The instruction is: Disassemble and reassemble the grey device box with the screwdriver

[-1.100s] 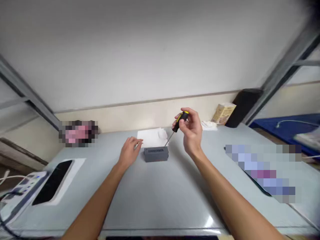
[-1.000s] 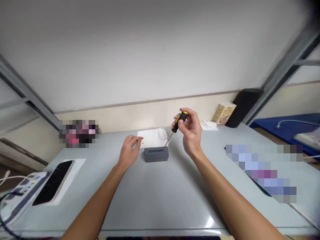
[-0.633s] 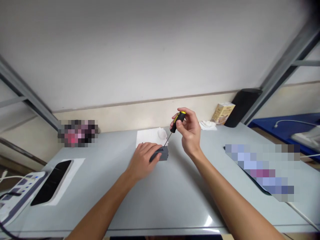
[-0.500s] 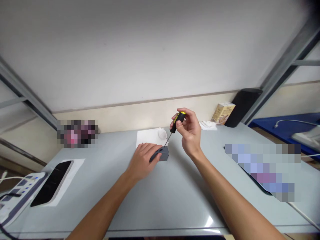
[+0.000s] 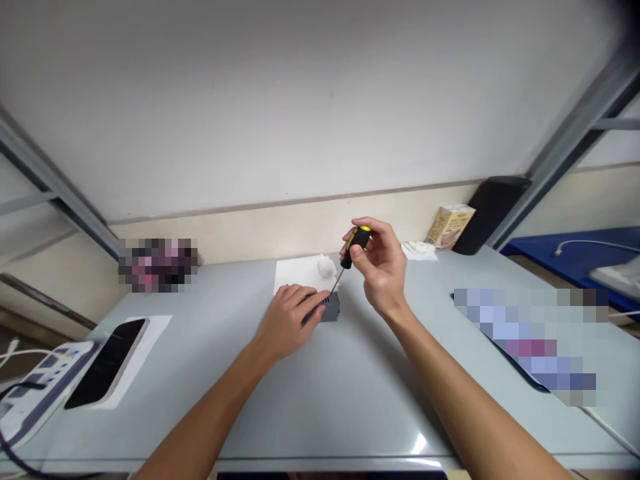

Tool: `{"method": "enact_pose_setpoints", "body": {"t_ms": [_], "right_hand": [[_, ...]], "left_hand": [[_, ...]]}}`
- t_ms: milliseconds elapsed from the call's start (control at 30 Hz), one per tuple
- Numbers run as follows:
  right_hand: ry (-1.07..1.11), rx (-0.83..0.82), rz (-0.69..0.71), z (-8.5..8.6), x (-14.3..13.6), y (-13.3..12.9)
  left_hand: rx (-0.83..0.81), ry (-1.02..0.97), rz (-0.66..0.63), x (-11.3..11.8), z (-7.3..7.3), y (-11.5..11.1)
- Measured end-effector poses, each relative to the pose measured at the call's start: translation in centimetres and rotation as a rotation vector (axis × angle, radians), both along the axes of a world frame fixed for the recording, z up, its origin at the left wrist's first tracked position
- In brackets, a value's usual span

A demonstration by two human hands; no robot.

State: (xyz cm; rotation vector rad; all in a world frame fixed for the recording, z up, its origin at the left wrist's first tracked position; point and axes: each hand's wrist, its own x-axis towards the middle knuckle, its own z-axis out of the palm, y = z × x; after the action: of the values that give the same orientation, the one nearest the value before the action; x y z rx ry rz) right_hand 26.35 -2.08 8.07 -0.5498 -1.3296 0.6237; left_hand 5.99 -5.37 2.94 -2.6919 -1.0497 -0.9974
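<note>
The box (image 5: 330, 311) lies mid-bench (image 5: 320, 400), a paper sheet (image 5: 295, 271) behind it. Well to the left lies a phone (image 5: 107, 363), with a power strip (image 5: 47, 390) farther left. Back right, a carton (image 5: 450, 228) stands beside a tissue (image 5: 419, 251).

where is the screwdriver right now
In the head view, the screwdriver is just right of centre, gripped in the right hand, its shaft slanting down to the grey box.
</note>
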Motion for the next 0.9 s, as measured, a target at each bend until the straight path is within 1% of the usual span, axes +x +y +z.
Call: {"method": "enact_pose_setpoints", "body": {"t_ms": [133, 400, 633, 700, 833, 900], "right_hand": [[-0.012, 0.012, -0.038, 0.04, -0.08, -0.10], [-0.037, 0.028, -0.089, 0.28, -0.19, -0.28], [-0.059, 0.025, -0.099, 0.41, -0.37, -0.57], [-0.056, -0.003, -0.062, 0.47, -0.30, -0.50], [-0.054, -0.084, 0.141, 0.71, 0.03, -0.20], [-0.036, -0.096, 0.199, 0.79, 0.12, -0.06]], "left_hand": [[-0.001, 0.012, 0.010, 0.02, -0.08, -0.04], [0.006, 0.004, 0.012, 0.11, 0.28, -0.20], [-0.030, 0.010, 0.021, 0.18, 0.27, -0.23], [-0.032, 0.006, 0.020, 0.21, 0.32, -0.27], [-0.058, -0.012, 0.019, 0.29, 0.41, -0.35], [-0.071, -0.019, 0.013, 0.33, 0.43, -0.37]]}}
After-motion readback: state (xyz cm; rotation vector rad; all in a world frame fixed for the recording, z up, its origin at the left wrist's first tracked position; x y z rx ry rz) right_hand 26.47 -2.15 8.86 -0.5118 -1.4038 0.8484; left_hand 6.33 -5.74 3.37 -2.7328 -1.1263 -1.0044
